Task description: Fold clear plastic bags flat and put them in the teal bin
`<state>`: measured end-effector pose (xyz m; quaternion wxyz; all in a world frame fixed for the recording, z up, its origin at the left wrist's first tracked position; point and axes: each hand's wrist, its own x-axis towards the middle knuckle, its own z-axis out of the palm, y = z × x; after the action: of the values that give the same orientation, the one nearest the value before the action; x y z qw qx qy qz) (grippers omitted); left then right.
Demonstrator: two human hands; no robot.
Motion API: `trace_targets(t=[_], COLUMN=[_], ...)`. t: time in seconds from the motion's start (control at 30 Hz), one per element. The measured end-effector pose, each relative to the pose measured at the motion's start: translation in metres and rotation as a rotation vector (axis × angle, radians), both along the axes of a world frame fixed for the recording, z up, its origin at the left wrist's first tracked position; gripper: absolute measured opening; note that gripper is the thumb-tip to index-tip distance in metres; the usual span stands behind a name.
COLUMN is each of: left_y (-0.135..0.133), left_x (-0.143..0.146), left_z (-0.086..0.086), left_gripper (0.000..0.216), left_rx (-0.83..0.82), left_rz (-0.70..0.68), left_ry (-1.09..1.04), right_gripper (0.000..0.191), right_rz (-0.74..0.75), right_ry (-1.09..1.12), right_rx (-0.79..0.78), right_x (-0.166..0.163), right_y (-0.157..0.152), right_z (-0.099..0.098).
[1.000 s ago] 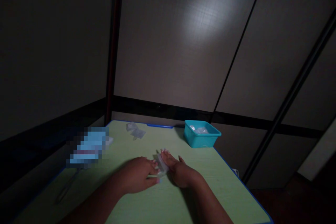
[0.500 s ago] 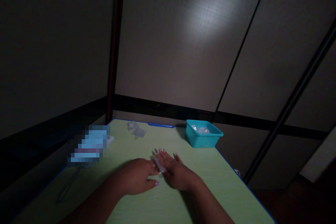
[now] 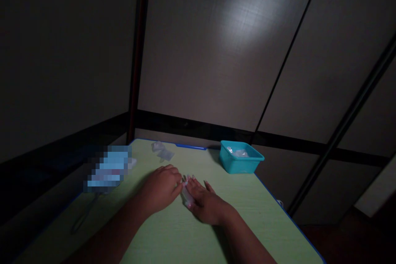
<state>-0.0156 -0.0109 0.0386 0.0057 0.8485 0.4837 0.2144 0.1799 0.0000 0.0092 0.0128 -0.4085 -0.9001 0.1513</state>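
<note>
Both of my hands rest on a light green table in a dim room. My right hand lies flat, fingers stretched out, pressing a small pale translucent piece against the tabletop. My left hand sits just left of it with fingers curled, its fingertips touching the far end of that piece. Most of the piece is hidden between the two hands.
A teal plastic tub holding pale crumpled pieces stands at the far right edge. Two clear wrappers lie near the far edge. A blurred-out blue item sits at the left, a thin metal tool in front of it.
My left hand has slid away from me, from the near end of the pale piece to its far end. My right hand has flattened down over the piece.
</note>
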Motion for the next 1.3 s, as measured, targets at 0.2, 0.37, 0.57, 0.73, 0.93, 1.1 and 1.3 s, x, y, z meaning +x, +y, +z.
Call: trace_targets(t=[0.2,0.37,0.57,0.73,0.93,1.1,1.3], left_y=[0.003,0.003,0.009,0.013,0.015,0.018,0.02], left_x=[0.0,0.007,0.016,0.018,0.018,0.016,0.015], left_z=[-0.012,-0.019,-0.031,-0.038,-0.042,-0.046,-0.047], left_gripper=[0.018,0.013,0.02,0.037,0.044,0.049,0.058], left_rx=[0.012,-0.003,0.013,-0.009,0.013,0.01,-0.005], left_rz=[-0.019,0.007,0.052,0.066,0.047,0.056,0.039], left_ry=[0.049,0.032,-0.004,0.016,0.005,0.008,0.006], right_gripper=[0.077,0.089,0.103,0.078,0.052,0.059,0.051], right_rz=[0.003,-0.003,-0.016,-0.059,-0.122,-0.131,-0.223], right_ry=[0.004,0.019,0.047,0.113,0.143,0.063,0.152], right_rx=[-0.024,-0.04,-0.076,-0.033,0.044,0.02,0.089], right_x=[-0.002,-0.001,0.001,0.002,0.003,0.007,0.01], right_y=[-0.003,-0.001,0.002,0.002,0.007,0.011,0.019], right_z=[0.005,0.003,0.0,0.001,-0.002,-0.009,-0.013])
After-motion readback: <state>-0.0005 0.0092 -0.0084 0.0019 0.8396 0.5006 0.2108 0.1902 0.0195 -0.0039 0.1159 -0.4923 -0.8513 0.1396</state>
